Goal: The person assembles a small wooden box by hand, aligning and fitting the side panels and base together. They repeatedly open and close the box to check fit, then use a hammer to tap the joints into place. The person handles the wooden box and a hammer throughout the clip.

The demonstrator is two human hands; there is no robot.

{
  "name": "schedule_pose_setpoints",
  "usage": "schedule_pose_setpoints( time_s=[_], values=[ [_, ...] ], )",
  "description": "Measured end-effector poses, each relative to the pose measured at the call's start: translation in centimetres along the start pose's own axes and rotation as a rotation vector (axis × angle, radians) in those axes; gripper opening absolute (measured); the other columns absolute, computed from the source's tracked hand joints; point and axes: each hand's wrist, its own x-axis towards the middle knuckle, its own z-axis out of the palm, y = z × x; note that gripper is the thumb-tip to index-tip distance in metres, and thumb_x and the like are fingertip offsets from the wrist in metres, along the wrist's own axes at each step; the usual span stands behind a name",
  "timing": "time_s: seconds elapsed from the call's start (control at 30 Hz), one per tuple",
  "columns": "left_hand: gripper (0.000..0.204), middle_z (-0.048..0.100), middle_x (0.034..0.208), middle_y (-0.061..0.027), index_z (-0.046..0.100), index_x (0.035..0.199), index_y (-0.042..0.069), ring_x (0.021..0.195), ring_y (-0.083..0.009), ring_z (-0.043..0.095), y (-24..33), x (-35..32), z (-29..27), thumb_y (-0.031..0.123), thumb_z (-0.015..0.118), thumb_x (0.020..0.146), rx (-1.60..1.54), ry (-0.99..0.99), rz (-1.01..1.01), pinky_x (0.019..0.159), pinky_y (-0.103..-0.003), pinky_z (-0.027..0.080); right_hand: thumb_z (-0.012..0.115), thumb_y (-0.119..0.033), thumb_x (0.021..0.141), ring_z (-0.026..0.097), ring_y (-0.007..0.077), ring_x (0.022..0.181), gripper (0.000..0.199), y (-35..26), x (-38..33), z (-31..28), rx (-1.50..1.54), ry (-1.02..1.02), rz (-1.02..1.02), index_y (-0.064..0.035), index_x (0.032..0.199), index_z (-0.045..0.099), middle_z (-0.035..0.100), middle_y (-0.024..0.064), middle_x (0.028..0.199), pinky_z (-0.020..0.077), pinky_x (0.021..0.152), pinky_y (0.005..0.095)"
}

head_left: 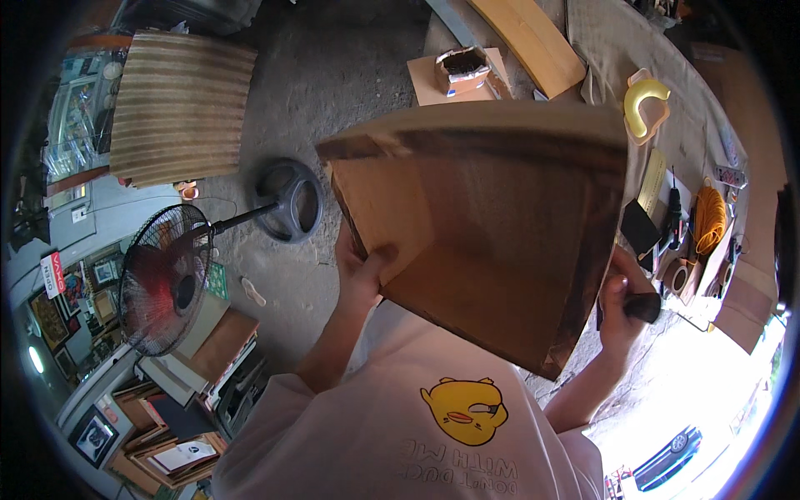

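Observation:
An open cardboard box (500, 242) with dark tape along its edges is held up in front of my chest, tilted so its brown inside shows. My left hand (362, 273) grips its left wall, the thumb over the edge and the fingers behind. At the right side, my right hand (618, 304) is closed around a black handle (643, 308) that sticks out past the fist. The rest of that tool is hidden, so its kind cannot be told. This hand also lies against the box's right edge.
A pedestal fan (167, 279) stands left, its round base (287, 200) on the concrete floor. At the right, a cloth-covered table bears a yellow curved piece (644, 107), orange cord (710, 219) and tape rolls (677, 273). A small carton (463, 71) lies beyond the box; picture frames (179, 454) lean lower left.

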Motion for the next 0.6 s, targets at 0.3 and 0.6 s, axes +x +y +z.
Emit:
schedule_pose_setpoints(
  time_s=[0.3,0.6],
  values=[
    [0.042,0.049,0.137,-0.0163,0.045,0.132,-0.001,0.127,-0.0215,0.051,-5.8,0.8,-1.1,0.009,0.065,0.096,0.667,0.053,0.92,0.105,-0.037,0.044,0.061,-0.038,0.101,0.067,0.0208,0.102,0.053,5.8,-3.0,3.0,0.096,0.171,0.071,0.0081,0.126,0.065,0.072,0.0171,0.11,0.0512,0.086,0.0326],
    [0.041,0.048,0.143,-0.0212,0.045,0.131,-0.004,0.13,-0.0228,0.052,-7.0,0.0,-0.9,0.01,0.064,0.098,0.578,-0.009,0.991,0.102,-0.036,0.047,0.059,-0.038,0.101,0.066,0.0216,0.105,0.051,11.0,-4.6,3.6,0.222,0.232,0.127,0.0071,0.125,0.064,0.07,0.0172,0.114,0.0509,0.089,0.0338]
  ],
)
